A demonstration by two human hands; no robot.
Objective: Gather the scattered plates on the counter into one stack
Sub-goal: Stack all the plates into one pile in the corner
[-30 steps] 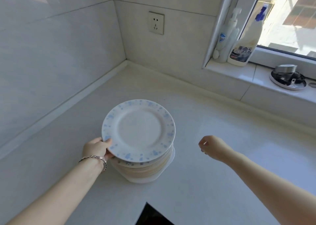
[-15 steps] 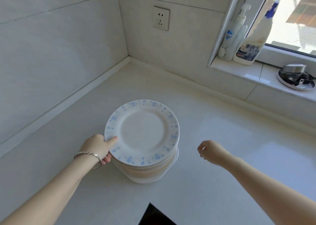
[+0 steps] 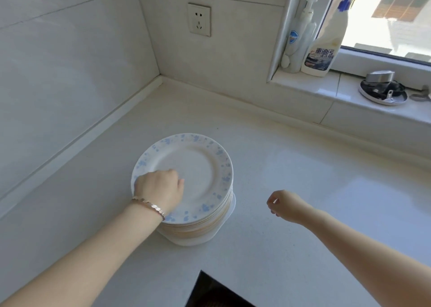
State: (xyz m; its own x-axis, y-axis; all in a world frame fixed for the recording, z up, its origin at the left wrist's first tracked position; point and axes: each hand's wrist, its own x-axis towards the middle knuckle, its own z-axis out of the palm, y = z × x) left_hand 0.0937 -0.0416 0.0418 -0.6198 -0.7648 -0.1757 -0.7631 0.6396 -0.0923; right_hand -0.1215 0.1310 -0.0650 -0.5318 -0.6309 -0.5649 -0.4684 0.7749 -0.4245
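A stack of round plates [image 3: 200, 227] stands on the pale white counter [image 3: 303, 166], in its left half, nearer the front edge than the back corner and apart from both tiled walls. The top plate [image 3: 205, 164] is white with a rim of blue speckles; the plates under it show beige edges, and a wider white dish [image 3: 227, 213] sits at the bottom, jutting out on the right.

The left hand [image 3: 158, 190] is over the left part of the top plate, knuckles up, fingers curled under with nothing visible in them. The fingertips are hidden, so whether they touch the plate cannot be told. A rose-gold link bracelet [image 3: 149, 207] circles that wrist.

The right hand [image 3: 284, 205] hangs above the counter to the right of the stack, apart from it, fingers loosely curled and empty.

At the front edge lies the corner of a black panel [image 3: 217, 292]. On the windowsill past the back edge stand a white pump bottle [image 3: 296, 38] and a white spray bottle with a blue trigger [image 3: 324, 45], touching each other, and further right a round metal tray [image 3: 382, 94] of small parts. A white wall socket [image 3: 199, 20] sits on the back wall.
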